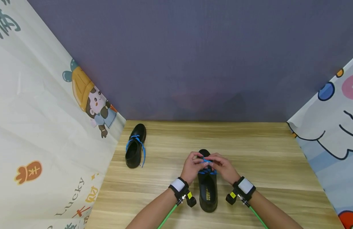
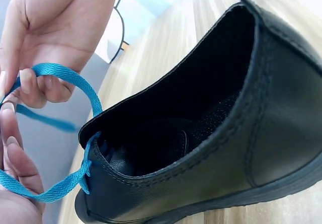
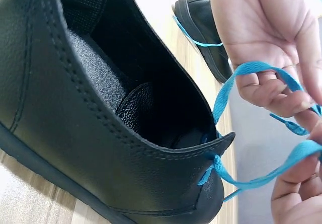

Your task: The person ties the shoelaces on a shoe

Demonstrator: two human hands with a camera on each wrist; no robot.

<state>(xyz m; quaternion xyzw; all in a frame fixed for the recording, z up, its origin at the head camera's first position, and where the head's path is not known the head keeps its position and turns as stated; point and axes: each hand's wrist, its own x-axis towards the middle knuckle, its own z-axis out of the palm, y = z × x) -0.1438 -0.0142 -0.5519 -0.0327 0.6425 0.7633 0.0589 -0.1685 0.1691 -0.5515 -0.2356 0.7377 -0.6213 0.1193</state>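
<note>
A black shoe [image 1: 208,203] rests on the floor with its toe pointing away from me. A blue shoelace [image 3: 254,180] rises from its eyelets in two lengths, clear of the shoe's front. My left hand [image 1: 190,167] pinches one length above the toe, from the left. From the right, my right hand [image 1: 226,169] pinches the other, and the fingertips of both hands meet where the lengths come together. In the left wrist view the lace [image 2: 56,190] curves up into the fingers; the exact crossing is partly hidden behind them.
Another black shoe [image 1: 133,156] with a loose blue lace stands to the left on the wood-look surface [image 1: 170,136]. A dark grey panel [image 1: 205,63] rises behind. Printed white sheets flank the left [image 1: 50,127] and right [image 1: 322,124] sides.
</note>
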